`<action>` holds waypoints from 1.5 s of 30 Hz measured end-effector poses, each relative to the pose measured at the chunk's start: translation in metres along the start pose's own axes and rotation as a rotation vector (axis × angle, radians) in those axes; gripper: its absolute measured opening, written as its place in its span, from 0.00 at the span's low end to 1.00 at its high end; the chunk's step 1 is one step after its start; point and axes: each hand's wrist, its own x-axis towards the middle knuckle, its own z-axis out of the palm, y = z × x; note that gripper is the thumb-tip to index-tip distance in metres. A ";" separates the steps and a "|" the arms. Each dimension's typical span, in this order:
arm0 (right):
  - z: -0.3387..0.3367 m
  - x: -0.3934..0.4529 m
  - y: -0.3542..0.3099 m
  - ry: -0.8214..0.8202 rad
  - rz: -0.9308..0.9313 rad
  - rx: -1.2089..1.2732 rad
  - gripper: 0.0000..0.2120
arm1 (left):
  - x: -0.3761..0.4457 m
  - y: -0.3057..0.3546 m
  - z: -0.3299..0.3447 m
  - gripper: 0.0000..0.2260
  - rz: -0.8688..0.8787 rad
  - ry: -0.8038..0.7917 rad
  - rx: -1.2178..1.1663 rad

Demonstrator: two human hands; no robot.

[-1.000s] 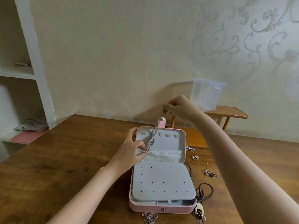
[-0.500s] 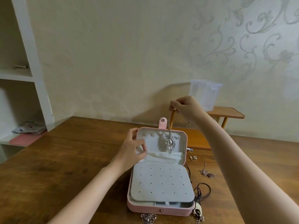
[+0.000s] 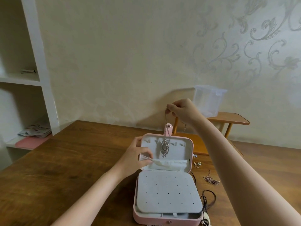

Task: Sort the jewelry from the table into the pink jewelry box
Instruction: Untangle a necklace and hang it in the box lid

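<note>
The pink jewelry box (image 3: 166, 216) stands open on the wooden table (image 3: 65, 168), lid upright. The right hand (image 3: 182, 111), at 12 o'clock above the lid, pinches a silver chain whose feather pendant (image 3: 164, 148) hangs before the lid's hooks. The left hand (image 3: 136, 157), at the lid's 9 o'clock, pinches the elastic pocket (image 3: 171, 163) (pulling its edge outward). More jewelry (image 3: 211, 181) lies at the box's 3 o'clock. No readable writing shows.

Both forearms were bare up to the frame edge, no sleeve showing. Left hand (image 3: 136, 158) and right hand (image 3: 182, 111) were bare too: no glove, and no ring seen on the fingers, no watch or band behind them at the wrists.
</note>
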 end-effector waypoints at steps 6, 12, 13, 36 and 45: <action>0.009 -0.014 0.013 -0.116 0.010 -0.052 0.14 | 0.003 0.003 0.002 0.09 -0.032 -0.077 -0.064; 0.021 -0.026 0.015 -0.202 -0.042 0.003 0.14 | 0.008 0.010 0.005 0.11 -0.073 -0.001 -0.135; 0.024 -0.026 0.012 -0.212 -0.056 0.015 0.14 | 0.008 0.011 0.006 0.13 -0.083 0.025 -0.172; 0.042 -0.048 0.038 -0.282 0.022 -0.122 0.14 | 0.018 0.011 0.033 0.25 0.000 0.276 -0.310; 0.056 -0.051 0.044 -0.333 0.033 -0.287 0.14 | 0.004 0.009 0.018 0.34 -0.157 0.146 -0.592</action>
